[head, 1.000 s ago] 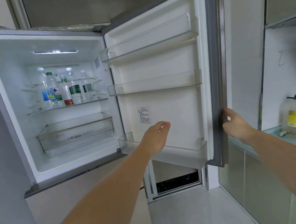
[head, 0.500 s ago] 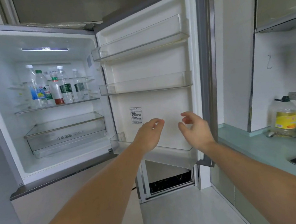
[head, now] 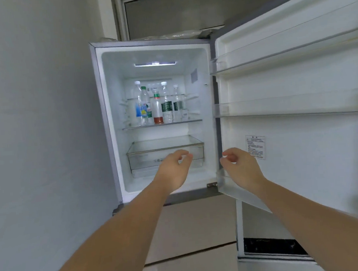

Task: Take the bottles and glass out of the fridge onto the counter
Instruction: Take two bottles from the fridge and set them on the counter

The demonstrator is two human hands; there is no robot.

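Left hand [head: 174, 169]: raised in front of the open fridge [head: 104, 119], fingers loosely curled, thumb near the fingertips, holding nothing.
Right hand [head: 242, 167]: level with the left and just to its right, fingers likewise loosely curled, nothing in its grasp.
Gap between hands: narrow; they do not touch.
Bottles [head: 157, 107]: five plastic bottles standing upright in a tight row, above and beyond both hands, closest to the left one, none touched.
Row, left to right: a white-capped bottle with a blue label [head: 139, 109], a green-capped bottle [head: 145, 99], a bottle with a red-brown base [head: 157, 112], a bottle with a dark green label [head: 167, 107], a clear bottle [head: 178, 103].
Glass shelf [head: 185, 121]: carries the row, directly above the left hand.
Crisper drawer [head: 146, 158]: clear, closed, right behind the left hand's fingers, under the bottle shelf.
Fridge door [head: 300, 149]: swung wide open to the right of the right hand; a printed sticker [head: 255, 147] sits just beyond that hand's knuckles.
Lowest door bin [head: 240, 196]: clear, under the right wrist; contact cannot be told.
Interior light [head: 155, 63]: lit strip high above both hands.
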